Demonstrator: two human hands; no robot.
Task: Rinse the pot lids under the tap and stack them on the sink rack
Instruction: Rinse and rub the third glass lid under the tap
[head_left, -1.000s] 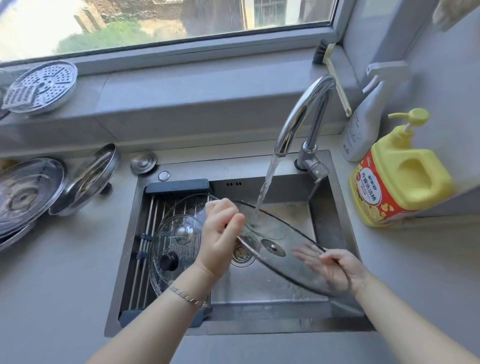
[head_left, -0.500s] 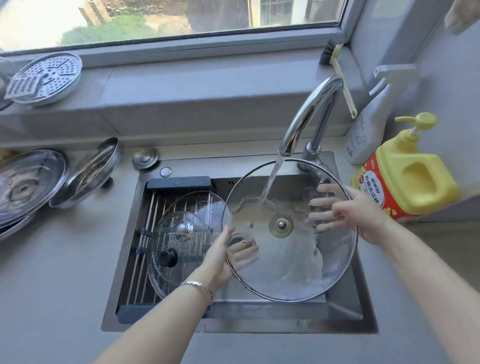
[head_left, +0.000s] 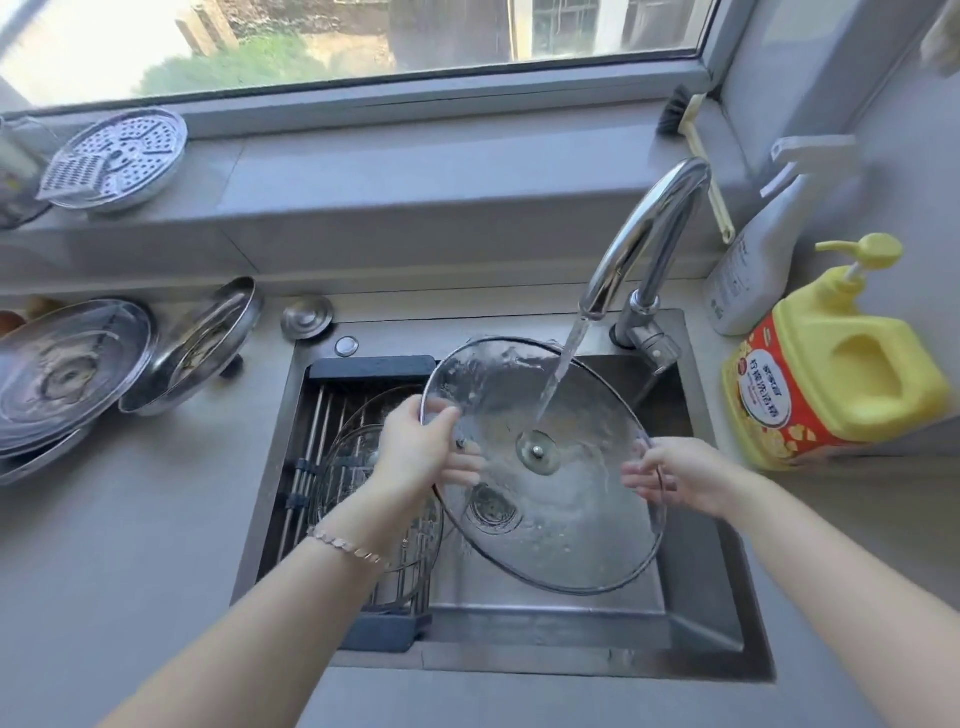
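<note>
The rinse is in hand: both the left hand (head_left: 421, 447) and right hand (head_left: 685, 475) grip opposite rims of a large glass lid (head_left: 545, 519), tilted over the sink (head_left: 711, 587) beneath the tap (head_left: 644, 234), whose stream strikes its upper half. Next, probably, carry it left onto the rack (head_left: 311, 431), atop the glass lids (head_left: 363, 467) there.

Three glass lids (head_left: 571, 530) — two bottles (head_left: 841, 374)

You've got a wide window (head_left: 363, 41) across the back, daylight pouring in, greenery (head_left: 234, 67) blurred outside. Below it a deep grey ledge (head_left: 415, 171) runs the full width. Grey worktop (head_left: 104, 571) spreads to your left, front & right; plain grey wall (head_left: 909, 171) closes the right side, meeting the window frame (head_left: 712, 47) at the back-right corner
</note>
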